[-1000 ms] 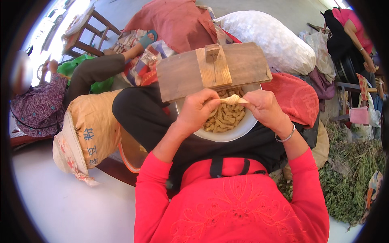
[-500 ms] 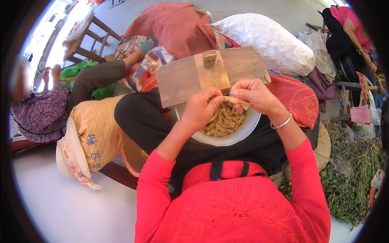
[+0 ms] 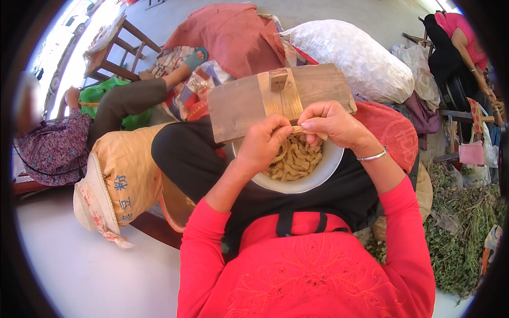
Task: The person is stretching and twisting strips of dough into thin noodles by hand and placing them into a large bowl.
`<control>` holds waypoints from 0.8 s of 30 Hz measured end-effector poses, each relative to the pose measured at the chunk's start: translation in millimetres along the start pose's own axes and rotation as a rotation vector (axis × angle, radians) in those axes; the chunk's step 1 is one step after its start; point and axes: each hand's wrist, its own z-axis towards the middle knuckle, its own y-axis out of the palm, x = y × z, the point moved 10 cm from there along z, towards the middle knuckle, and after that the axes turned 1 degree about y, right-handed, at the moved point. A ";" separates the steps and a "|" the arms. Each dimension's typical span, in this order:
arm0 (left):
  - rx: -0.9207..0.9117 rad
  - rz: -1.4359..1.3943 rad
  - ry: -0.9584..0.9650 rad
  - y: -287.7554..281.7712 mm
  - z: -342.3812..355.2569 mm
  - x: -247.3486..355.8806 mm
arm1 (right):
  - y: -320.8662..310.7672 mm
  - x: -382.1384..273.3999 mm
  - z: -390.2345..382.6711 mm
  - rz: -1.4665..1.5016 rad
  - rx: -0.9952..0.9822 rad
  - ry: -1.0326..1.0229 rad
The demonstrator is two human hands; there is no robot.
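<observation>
Above a white basin [image 3: 330, 172] in my lap, both hands pinch one pale tan strip stretched between them. My left hand [image 3: 261, 142] has thumb and forefinger closed on the left end of the strip [image 3: 308, 132]. At the other end my right hand [image 3: 339, 126], with a silver bangle at its wrist, grips it between thumb and fingers. Below them, the basin holds a heap of similar yellowish-brown curled strips [image 3: 294, 161]; what they are I cannot make out. A wooden board [image 3: 228, 106] with a crosspiece and small block lies over the basin's far side.
A full white sack [image 3: 350, 58] and a reddish-brown cloth [image 3: 225, 40] lie beyond the board. To the left stand a tan sack [image 3: 132, 159] and a seated person [image 3: 55, 146]. Green plants [image 3: 458, 238] are heaped at the right; another person [image 3: 466, 40] sits farther off.
The strip between my hands looks straighter and thinner than before, and my right fingers have shifted along it slightly. The seated person's hand at the left has moved a little.
</observation>
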 end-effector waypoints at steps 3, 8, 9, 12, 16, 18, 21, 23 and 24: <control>-0.044 -0.060 -0.079 3.1 -0.3 -12.3 | -8.5 0.6 -1.7 -0.026 0.025 -0.001; -0.137 -0.213 -0.267 1.3 3.4 -34.6 | -14.4 -6.5 1.9 -0.168 0.130 -0.109; -0.166 -0.227 -0.293 0.0 4.8 -37.1 | -17.0 -8.0 3.3 -0.198 0.153 -0.135; -0.094 -0.275 -0.327 -16.4 10.9 -49.7 | -25.3 -19.9 8.6 -0.269 0.289 -0.250; -0.038 -0.217 -0.320 -27.7 22.1 -60.8 | -31.6 -18.2 19.2 -0.314 0.349 -0.280; -0.009 -0.222 -0.322 -29.8 27.2 -68.9 | -36.8 -13.8 25.2 -0.310 0.365 -0.279; 0.044 -0.105 -0.295 -33.6 34.0 -84.2 | -40.6 -10.7 34.4 -0.412 0.425 -0.311; 0.115 0.093 -0.216 -39.9 37.4 -87.5 | -36.9 -14.5 36.4 -0.615 0.484 -0.387; 0.165 0.229 -0.148 -43.0 39.5 -84.7 | -34.0 -17.2 35.1 -0.717 0.512 -0.426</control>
